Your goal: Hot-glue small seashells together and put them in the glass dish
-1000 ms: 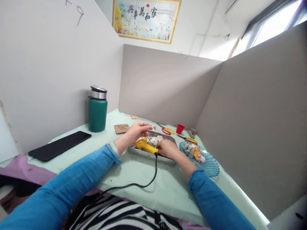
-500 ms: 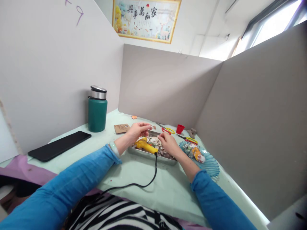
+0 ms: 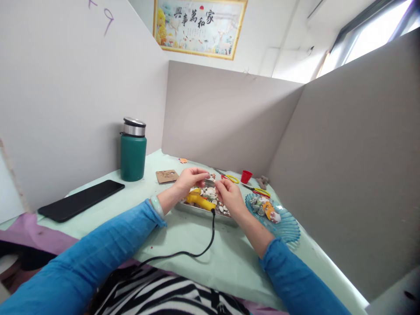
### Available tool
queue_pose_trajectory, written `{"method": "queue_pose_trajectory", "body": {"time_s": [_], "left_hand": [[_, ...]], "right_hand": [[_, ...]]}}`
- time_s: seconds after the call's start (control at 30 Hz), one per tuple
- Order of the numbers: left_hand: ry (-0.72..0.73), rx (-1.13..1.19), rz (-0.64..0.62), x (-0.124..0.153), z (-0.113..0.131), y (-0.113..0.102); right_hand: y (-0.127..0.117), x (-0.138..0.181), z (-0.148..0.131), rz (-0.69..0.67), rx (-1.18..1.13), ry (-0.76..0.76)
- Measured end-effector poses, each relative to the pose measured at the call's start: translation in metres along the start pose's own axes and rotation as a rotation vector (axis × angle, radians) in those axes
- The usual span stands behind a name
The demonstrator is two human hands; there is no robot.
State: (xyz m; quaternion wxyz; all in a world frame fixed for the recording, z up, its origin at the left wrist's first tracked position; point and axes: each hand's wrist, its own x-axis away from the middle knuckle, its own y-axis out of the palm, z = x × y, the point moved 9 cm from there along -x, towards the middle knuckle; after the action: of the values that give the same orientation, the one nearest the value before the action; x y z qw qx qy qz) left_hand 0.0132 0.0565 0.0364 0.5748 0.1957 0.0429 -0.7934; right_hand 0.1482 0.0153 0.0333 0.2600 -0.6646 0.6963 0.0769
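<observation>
My left hand (image 3: 196,176) is above the far left part of a metal tray (image 3: 226,220), thumb and fingers pinched together. My right hand (image 3: 229,194) is over the tray's right side, also in a pinch, its fingertips close to the left ones. Whatever small pieces they hold are too tiny to make out. Below them, a yellow hot glue gun (image 3: 201,201) lies across the tray, its black cord (image 3: 210,245) running toward me. Shells and small stones (image 3: 209,191) fill the tray, partly hidden by my hands.
A blue glass plate (image 3: 290,227) with shells and decorations stands right. Behind are two pairs of scissors (image 3: 233,178), (image 3: 260,191), a red cup (image 3: 246,176) and a brown card (image 3: 166,176). A green bottle (image 3: 133,157) and black phone (image 3: 82,200) are left. Grey partitions (image 3: 229,113) enclose the table.
My right hand has moved left and slightly up, bringing its fingertips close to my left hand's. My left hand has shifted slightly right. The glue gun lies where it was.
</observation>
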Motion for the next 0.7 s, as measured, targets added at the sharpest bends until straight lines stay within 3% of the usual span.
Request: {"method": "queue_pose_trajectory", "body": {"time_s": [0.17,0.7], "left_hand": [[-0.007,-0.01,-0.012,0.003,-0.001,0.003],[-0.038,-0.02,-0.003,0.007,-0.004,0.009]], "right_hand": [[-0.009,0.005,-0.01,0.107,0.157,-0.124],[-0.011,0.016,-0.029,0.267,0.494,-0.262]]}}
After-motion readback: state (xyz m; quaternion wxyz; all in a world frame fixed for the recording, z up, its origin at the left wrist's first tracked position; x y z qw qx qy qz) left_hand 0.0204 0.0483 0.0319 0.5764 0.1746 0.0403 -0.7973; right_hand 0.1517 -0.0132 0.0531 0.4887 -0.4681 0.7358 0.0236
